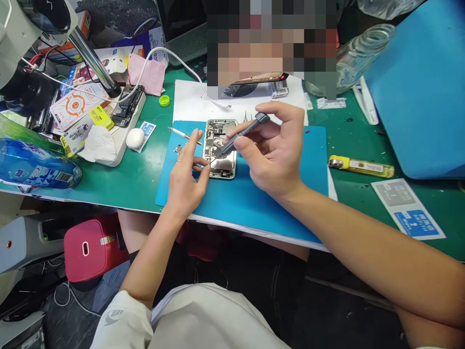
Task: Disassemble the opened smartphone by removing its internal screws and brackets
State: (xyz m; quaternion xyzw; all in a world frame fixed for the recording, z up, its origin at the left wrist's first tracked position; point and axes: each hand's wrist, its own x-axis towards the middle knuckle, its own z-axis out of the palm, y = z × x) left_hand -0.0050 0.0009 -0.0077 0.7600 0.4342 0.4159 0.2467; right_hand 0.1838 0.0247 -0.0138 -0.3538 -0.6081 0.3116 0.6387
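An opened smartphone (224,167) lies on a blue mat (232,198), its circuit board and inner metal parts exposed. In my right hand (274,155) is a grey screwdriver (241,134), tilted with its tip pointing down and left over the phone's lower left part. My left hand (187,179) is at the phone's left edge. Its thumb and a finger come together by the screwdriver tip; what is between them is too small to make out. Left of the phone lie a pen-like tool (181,134) and a small metal part (178,149).
A white cable (174,51) loops over the back. Boxes, a white tray (125,140) and a blue bottle (36,162) crowd the left. To the right are a yellow utility knife (361,166), a printed card (409,208) and a glass jar (359,58). Another person sits opposite, partly pixelated.
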